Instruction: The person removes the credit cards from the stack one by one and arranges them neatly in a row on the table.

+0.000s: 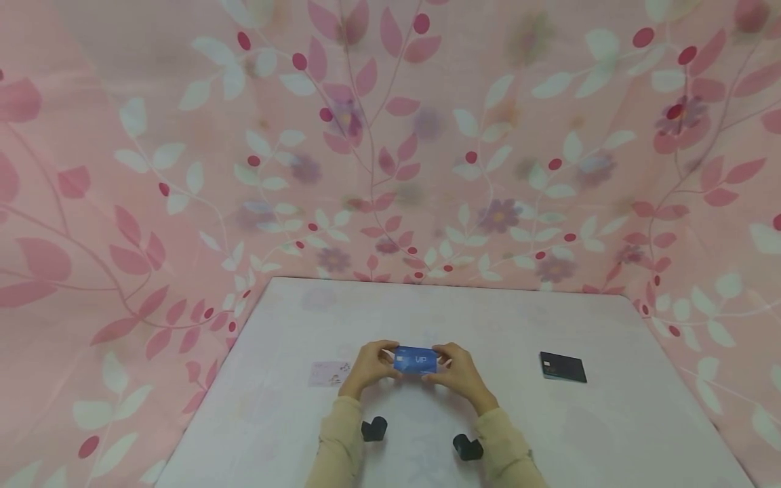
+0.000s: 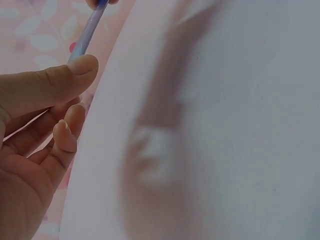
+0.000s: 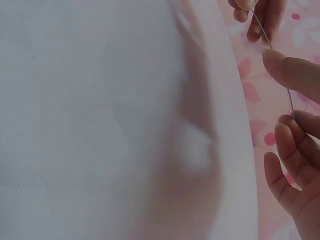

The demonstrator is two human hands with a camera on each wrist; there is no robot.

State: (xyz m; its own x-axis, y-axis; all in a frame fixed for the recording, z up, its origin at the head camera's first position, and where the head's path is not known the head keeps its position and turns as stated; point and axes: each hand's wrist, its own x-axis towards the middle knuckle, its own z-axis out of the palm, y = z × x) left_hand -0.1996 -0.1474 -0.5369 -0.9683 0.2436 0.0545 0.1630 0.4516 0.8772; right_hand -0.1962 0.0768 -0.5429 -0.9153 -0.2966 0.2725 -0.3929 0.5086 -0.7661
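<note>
A blue card (image 1: 415, 360) printed "VIP", with a chip at its left, is held up between both hands over the white table. My left hand (image 1: 372, 366) pinches its left edge, thumb below and fingers above. At the opposite edge my right hand (image 1: 456, 371) pinches it the same way. The left wrist view shows the card (image 2: 90, 31) nearly edge-on beside the left thumb. In the right wrist view the card (image 3: 290, 100) is a thin line between the right thumb and fingers, with the left fingers at its far end.
A pale pink card (image 1: 328, 373) with small pictures lies left of the left hand, partly covered by it. A black card stack (image 1: 562, 367) with a chip lies at the right. The white table (image 1: 427, 308) meets a pink floral cloth (image 1: 390, 135) behind.
</note>
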